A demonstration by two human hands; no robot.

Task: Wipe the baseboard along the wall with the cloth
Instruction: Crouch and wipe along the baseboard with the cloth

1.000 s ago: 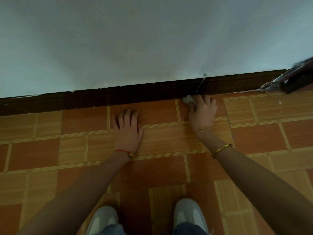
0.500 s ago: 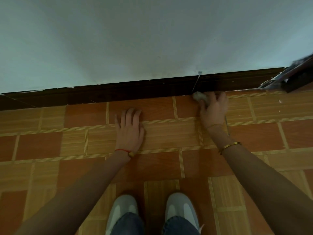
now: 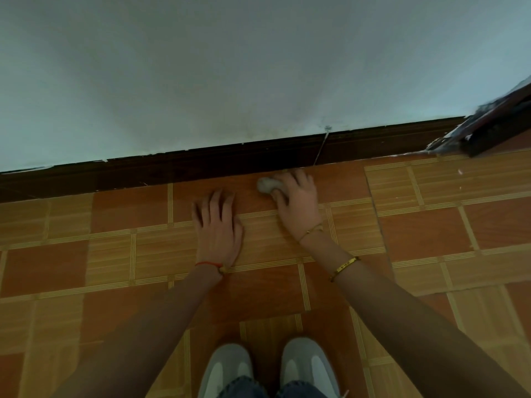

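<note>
The right hand is gripping a small grey cloth, bunched into a wad, with its fingers curled over it. The cloth is sticking out past the thumb side of that hand, toward the left, so most of the wad is showing beyond the grip while the rest is lying hidden under the palm and fingers. The wad is sitting low on the floor just in front of the dark brown baseboard, which is running along the foot of the pale wall; the picture is soft here, so whether the cloth is actually touching the baseboard or only lying just beside it is hard to tell. The right fingertips are reaching close to the line where baseboard and floor are meeting.

The left hand is resting flat on the floor tiles, fingers straight and slightly spread, holding nothing, near the right hand but apart from it and from the cloth. A red string is circling the left wrist, and a gold bangle is sitting on the right forearm.

Two grey shoes are showing at the lower edge. A dark wooden piece is jutting in at the far right, its nature unclear.
</note>
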